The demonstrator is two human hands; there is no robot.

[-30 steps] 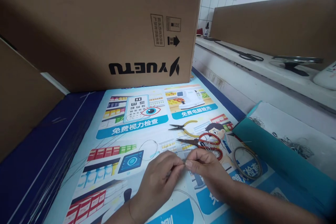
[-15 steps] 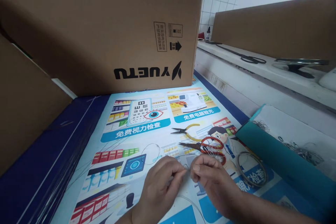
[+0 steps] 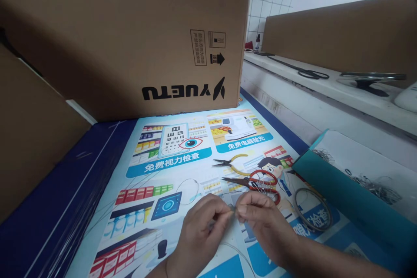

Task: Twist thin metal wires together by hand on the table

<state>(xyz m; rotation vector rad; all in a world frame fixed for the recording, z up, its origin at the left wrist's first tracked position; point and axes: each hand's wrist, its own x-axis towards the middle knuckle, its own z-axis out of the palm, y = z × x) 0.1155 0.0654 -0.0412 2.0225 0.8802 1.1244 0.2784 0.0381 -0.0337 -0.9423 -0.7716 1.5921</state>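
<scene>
Two hands, one pliers, one red-handled scissors.

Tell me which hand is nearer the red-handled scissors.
Right. The right hand is just this side of the scissors; the left hand is farther off, to their lower left.

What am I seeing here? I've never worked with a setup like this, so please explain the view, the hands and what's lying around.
There is no machine here: these are a person's bare hands, seen from a camera worn on the head, looking forward and down. The left hand and right hand meet fingertip to fingertip, each in a pinching grip. Between them is what looks like a thin wire, too small to make out well. Beyond the hands, on a printed sheet, lie yellow-handled pliers and red-handled scissors. To the right are a ring-shaped coil and a teal box holding wiry bits. A large cardboard box stands behind.
</scene>
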